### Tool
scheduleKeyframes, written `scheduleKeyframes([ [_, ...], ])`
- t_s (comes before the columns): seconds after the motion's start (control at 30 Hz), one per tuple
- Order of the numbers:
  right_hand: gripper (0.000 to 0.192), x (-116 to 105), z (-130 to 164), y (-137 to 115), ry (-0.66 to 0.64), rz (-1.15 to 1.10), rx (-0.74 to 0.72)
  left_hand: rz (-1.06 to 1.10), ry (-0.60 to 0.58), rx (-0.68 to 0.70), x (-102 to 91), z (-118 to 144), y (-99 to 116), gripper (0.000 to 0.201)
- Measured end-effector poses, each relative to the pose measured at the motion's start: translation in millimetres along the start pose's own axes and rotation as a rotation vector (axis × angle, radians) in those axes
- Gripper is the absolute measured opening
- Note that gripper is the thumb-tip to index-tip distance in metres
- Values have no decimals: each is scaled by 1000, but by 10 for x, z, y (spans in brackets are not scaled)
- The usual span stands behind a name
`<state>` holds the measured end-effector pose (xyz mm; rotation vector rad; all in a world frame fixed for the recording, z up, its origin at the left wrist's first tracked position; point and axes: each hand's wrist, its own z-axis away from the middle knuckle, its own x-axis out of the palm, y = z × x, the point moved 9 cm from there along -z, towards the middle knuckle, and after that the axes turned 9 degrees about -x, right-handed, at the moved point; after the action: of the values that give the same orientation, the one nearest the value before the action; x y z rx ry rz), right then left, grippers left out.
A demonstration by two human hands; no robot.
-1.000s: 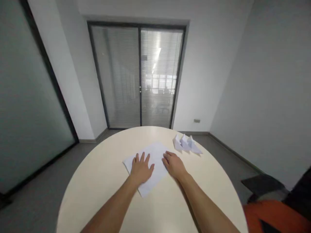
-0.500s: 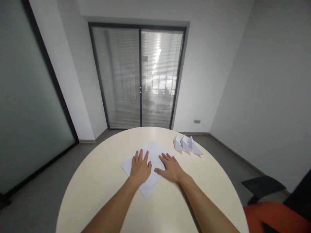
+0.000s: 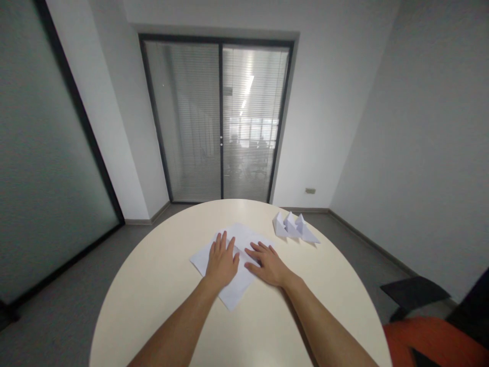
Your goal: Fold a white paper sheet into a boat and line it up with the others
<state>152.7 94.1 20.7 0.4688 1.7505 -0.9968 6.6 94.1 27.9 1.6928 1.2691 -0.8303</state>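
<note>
Slightly further inward than before, the right hand (image 3: 269, 267) spreads over the white sheet (image 3: 232, 294) beside the splayed left hand (image 3: 221, 264). Three folded paper shapes (image 3: 292, 228) seem done; the sheet lies flat on the table (image 3: 160, 295), not yet shaped, any creases unclear.

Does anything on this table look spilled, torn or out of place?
Nothing stands out. The white sheet lies under the left hand and right hand, and the folded papers sit together in a row on the table.
</note>
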Motion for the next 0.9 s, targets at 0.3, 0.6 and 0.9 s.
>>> scheduleKeyframes([
  [0.3, 49, -68, -7, -32, 28, -50, -66, 65, 19, 43, -106, -41, 31, 29],
  [0.6, 37, -107, -17, 173, 105, -22, 66, 0, -92, 17, -129, -14, 20, 32],
  [0.9, 60, -219, 76, 469, 264, 161, 340, -18, -159, -103, 138, 27, -149, 57],
])
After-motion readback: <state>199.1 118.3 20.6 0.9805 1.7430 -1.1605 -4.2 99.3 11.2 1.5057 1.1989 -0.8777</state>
